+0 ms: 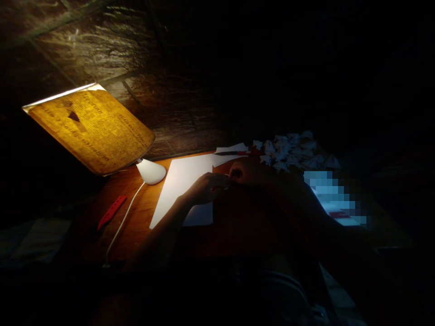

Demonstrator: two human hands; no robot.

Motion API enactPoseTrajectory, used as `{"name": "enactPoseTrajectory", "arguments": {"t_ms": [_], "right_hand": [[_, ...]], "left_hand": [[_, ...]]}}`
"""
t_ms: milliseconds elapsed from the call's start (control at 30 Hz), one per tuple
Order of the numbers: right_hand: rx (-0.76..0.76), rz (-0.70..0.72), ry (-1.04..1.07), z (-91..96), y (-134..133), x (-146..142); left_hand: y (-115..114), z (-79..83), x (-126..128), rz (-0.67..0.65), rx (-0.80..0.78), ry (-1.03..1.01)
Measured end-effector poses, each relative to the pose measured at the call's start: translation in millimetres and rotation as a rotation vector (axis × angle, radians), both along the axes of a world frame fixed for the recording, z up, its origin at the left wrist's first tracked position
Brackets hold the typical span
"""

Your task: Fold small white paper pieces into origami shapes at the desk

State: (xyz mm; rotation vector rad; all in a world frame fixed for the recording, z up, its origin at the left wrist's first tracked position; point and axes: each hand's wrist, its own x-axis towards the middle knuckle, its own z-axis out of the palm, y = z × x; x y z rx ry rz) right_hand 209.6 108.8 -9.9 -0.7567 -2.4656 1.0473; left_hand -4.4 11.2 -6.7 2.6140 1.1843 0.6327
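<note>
My left hand (212, 186) reaches over a large white sheet of paper (190, 174), its fingers bent and closed near the sheet's right edge. My right hand (244, 174) is curled, with its fingertips meeting those of the left. A small pale patch shows between the fingertips, but it is too dark to tell what they hold. Beyond the right hand lies a heap of small folded white papers (288, 151). Behind the hands, a tool with a dark blade and red handle (234, 153) rests on smaller white paper (224, 158).
A lit desk lamp (151, 172) with a yellow printed shade stands at the left of the wooden table (136, 213). Its white cord (125, 220) runs toward the front edge, beside a red strip-shaped item (112, 212). At right glows a screen (335, 199), partly blurred out. A stone-like wall rises behind.
</note>
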Motion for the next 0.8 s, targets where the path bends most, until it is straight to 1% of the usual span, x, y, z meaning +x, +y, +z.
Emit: {"name": "enactPoseTrajectory", "arguments": {"t_ms": [300, 467, 633, 800], "right_hand": [[-0.058, -0.038, -0.029, 1.7, -1.2, -5.3], [-0.092, -0.06, -0.035, 0.8, -0.8, -6.3], [-0.061, -0.035, -0.044, 0.3, -1.4, -6.9], [-0.03, -0.04, -0.044, -2.7, 0.3, -9.3]], "left_hand": [[-0.2, 3.2, 2.6, 0.047, -0.029, 0.016], [0.5, 1.7, 1.9, 0.055, -0.013, 0.007], [2.3, -1.3, 0.1, 0.041, 0.02, 0.001], [2.8, -2.5, -0.1, 0.058, 0.011, 0.034]]}}
